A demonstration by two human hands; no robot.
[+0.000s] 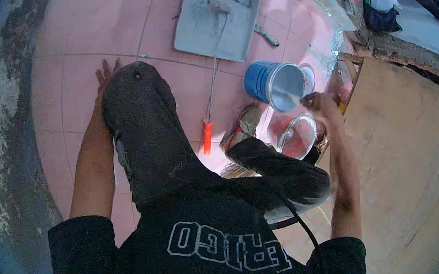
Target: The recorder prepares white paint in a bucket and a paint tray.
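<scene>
"What is the right hand doing?"

"From far off, I see its fingers curled close to the rim of the blue bucket. They are dark and blurry, so I can't tell if they grip anything."

"And the left hand?"

"Its fingers are spread out and let go of everything. It is beside the bent knee."

"Where is the bucket?"

"On the pink floor, just left of my right hand, with white stuff inside. A pale tub with red on it is just below."

"What is farther out?"

"A gray tray with a paint roller's red handle poking out toward me. A scraper lies beside the tray. A big wooden board is on the right."
</scene>
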